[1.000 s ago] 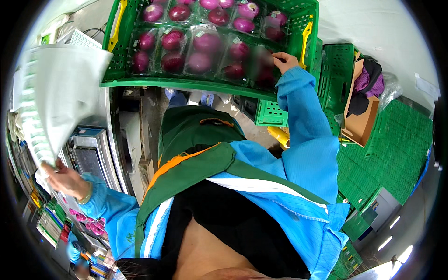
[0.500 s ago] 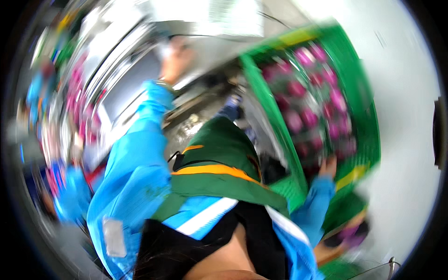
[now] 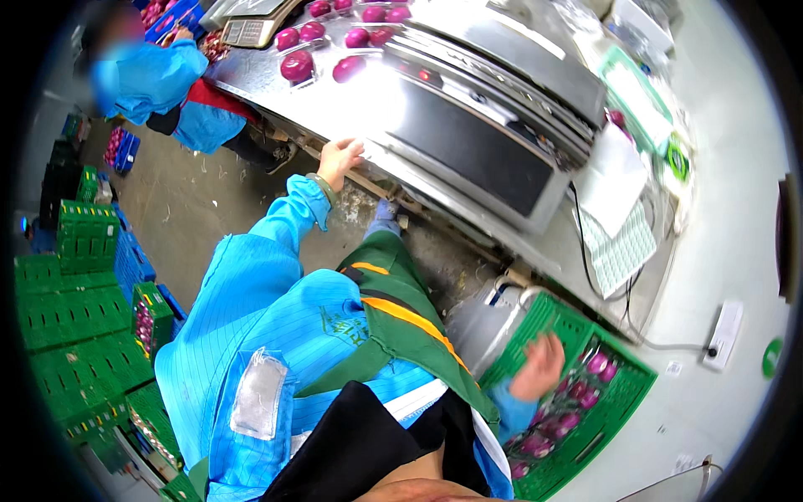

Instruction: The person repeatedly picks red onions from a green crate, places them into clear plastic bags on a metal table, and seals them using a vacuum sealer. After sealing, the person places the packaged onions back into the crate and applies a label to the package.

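My left hand point(image 3: 341, 161) is at the front edge of a steel worktable point(image 3: 298, 113), fingers loosely bent and apart, holding nothing. Packs of red onions point(image 3: 296, 67) lie on the tabletop beyond it, beside a steel machine with a dark panel point(image 3: 456, 134). My right hand point(image 3: 542, 364), slightly blurred, hovers at the left part of a green crate point(image 3: 623, 422) at lower right, empty and with fingers apart. Packed red onions point(image 3: 569, 418) sit inside that crate. A white sheet point(image 3: 611, 180) and a pale keyboard point(image 3: 619, 251) rest at the table's right end.
A co-worker in blue point(image 3: 155, 84) works at the table's left end, near a blue crate point(image 3: 174, 21) and a scale point(image 3: 249, 32). Stacked green crates point(image 3: 71, 318) stand at left. A cable runs to a power strip point(image 3: 721, 335) by the white wall point(image 3: 711, 125).
The view has swung toward the table, putting the onion crate at lower right. My left hand has released the white sheet and reached the table edge; my right hand has come off the onion pack.
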`<state>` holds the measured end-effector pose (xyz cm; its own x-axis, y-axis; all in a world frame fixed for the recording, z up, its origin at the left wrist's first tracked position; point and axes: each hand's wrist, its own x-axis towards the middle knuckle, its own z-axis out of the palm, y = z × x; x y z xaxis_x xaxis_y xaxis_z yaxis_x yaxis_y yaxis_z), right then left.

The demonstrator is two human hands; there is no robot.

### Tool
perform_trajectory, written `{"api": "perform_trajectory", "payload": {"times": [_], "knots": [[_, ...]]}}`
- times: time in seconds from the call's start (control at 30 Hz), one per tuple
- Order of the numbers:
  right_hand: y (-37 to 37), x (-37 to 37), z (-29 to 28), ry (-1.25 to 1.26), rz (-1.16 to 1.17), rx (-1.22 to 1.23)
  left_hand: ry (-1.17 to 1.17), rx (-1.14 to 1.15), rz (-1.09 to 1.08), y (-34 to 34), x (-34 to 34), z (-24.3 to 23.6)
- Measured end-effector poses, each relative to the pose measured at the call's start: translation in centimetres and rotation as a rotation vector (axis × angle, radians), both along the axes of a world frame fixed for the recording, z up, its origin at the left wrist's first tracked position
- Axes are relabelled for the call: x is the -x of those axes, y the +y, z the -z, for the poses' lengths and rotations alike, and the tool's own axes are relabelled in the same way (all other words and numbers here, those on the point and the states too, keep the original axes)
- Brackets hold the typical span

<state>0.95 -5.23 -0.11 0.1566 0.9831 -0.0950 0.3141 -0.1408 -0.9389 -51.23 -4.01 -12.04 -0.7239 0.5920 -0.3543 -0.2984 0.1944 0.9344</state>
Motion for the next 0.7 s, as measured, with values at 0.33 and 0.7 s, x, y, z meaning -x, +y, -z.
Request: {"api": "perform_trajectory", "payload": {"times": [0.33, 0.7], "knots": [[18.4, 60.9, 5.0, -0.058, -0.947, -0.188, -0.328, -0.140, -0.448, 7.7, 22.3, 1.9], [21.4, 70.1, 11.5, -0.211, -0.972, 0.113, -0.353, -0.112, -0.382, 4.9, 21.0, 3.8]]}}
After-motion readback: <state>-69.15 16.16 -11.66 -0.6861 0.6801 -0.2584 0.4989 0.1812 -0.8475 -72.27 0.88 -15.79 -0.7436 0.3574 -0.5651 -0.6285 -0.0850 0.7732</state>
